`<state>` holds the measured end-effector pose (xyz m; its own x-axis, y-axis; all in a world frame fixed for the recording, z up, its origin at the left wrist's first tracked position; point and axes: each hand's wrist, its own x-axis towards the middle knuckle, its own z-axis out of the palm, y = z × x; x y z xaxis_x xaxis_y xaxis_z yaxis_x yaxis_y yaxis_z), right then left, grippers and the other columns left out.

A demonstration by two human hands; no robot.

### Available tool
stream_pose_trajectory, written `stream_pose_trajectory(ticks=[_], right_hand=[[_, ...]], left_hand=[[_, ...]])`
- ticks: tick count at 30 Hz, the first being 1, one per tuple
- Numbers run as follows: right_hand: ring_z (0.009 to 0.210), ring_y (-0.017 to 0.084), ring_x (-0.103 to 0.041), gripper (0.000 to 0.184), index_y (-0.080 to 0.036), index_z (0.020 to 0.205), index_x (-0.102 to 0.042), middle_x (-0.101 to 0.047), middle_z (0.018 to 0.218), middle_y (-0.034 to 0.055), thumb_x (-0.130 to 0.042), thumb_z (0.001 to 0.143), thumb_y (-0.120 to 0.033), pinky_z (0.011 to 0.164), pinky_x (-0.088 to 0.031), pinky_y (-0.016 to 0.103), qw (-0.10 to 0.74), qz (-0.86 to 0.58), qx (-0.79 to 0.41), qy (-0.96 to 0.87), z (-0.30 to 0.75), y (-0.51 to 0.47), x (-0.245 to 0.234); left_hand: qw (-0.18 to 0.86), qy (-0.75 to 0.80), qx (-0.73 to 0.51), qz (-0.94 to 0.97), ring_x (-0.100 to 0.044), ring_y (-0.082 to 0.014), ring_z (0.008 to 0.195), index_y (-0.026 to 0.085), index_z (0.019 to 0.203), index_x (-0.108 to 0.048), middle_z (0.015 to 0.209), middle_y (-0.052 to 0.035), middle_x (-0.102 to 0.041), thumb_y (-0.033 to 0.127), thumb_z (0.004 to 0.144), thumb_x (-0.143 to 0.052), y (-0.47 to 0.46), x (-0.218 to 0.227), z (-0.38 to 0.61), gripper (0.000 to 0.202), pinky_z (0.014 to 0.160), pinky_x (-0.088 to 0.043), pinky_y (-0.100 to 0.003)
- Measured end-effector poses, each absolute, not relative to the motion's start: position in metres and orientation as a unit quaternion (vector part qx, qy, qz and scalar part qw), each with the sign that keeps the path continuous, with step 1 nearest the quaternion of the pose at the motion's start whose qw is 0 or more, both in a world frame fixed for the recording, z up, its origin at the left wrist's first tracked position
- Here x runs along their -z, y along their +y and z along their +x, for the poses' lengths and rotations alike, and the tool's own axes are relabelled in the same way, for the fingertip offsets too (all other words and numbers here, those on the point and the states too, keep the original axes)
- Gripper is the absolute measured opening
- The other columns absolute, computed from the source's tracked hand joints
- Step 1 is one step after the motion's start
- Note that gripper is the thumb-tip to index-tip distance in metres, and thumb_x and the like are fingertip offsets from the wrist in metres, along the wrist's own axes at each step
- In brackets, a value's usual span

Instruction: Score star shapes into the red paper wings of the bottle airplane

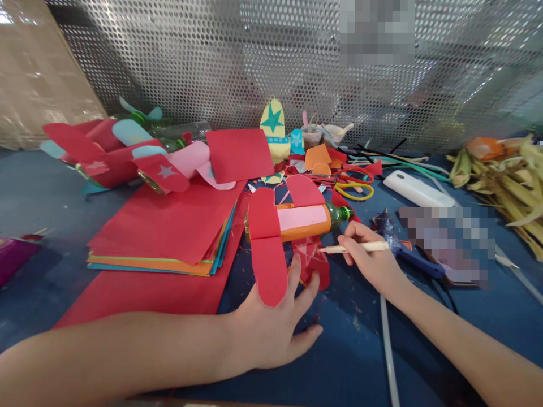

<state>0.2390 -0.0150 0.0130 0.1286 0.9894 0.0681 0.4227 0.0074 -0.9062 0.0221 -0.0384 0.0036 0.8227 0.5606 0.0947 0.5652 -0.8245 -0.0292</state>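
Observation:
A toy plane made from a green bottle, wrapped in orange and pink paper with red wings, lies on the blue table. Just in front of it lies a red paper piece with a star. My left hand rests flat on the table with fingers spread, fingertips on that red piece, partly under a red wing. My right hand is closed round a pale stick whose tip points at the star piece.
A stack of coloured paper sheets lies left of the plane, another red paper plane behind it. Scissors, a white case, a blue glue gun, paper scraps and dried leaves lie at right. A perforated metal wall stands behind.

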Motion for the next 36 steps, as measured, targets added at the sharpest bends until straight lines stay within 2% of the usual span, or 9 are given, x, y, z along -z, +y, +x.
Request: stream_pose_trajectory(ticks=[10,22,36], right_hand=[[0.039,0.009,-0.039,0.026,-0.023,0.058,-0.038,-0.044,0.040,-0.0075,-0.050,0.081,-0.026,0.043,-0.031,0.022,0.420,-0.620,-0.341,-0.568,0.2392,-0.0151,-0.0124],[0.040,0.009,-0.040,0.026,-0.023,0.059,-0.039,-0.045,0.041,-0.0073,-0.051,0.082,-0.027,0.045,-0.032,0.023,0.416,-0.613,-0.346,-0.576,0.2400,-0.0158,-0.0114],[0.039,0.009,-0.040,0.026,-0.023,0.059,-0.039,-0.045,0.040,-0.0071,-0.051,0.081,-0.027,0.044,-0.032,0.023,0.409,-0.612,-0.353,-0.577,0.2382,-0.0169,-0.0133]], left_hand=[[0.021,-0.305,0.037,-0.951,-0.045,-0.0431,0.121,0.020,0.142,-0.039,0.141,-0.0260,-0.038,0.057,0.092,-0.032,-0.0387,-0.0043,0.0227,0.062,0.088,-0.045,-0.054],[0.022,-0.303,0.025,-0.953,-0.044,-0.0407,0.122,0.020,0.142,-0.039,0.142,-0.0228,-0.038,0.056,0.092,-0.034,-0.0388,-0.0072,0.0224,0.062,0.092,-0.043,-0.053],[0.021,-0.303,0.027,-0.952,-0.045,-0.0420,0.121,0.020,0.142,-0.039,0.141,-0.0257,-0.038,0.057,0.091,-0.035,-0.0391,-0.0074,0.0231,0.063,0.088,-0.045,-0.052]])
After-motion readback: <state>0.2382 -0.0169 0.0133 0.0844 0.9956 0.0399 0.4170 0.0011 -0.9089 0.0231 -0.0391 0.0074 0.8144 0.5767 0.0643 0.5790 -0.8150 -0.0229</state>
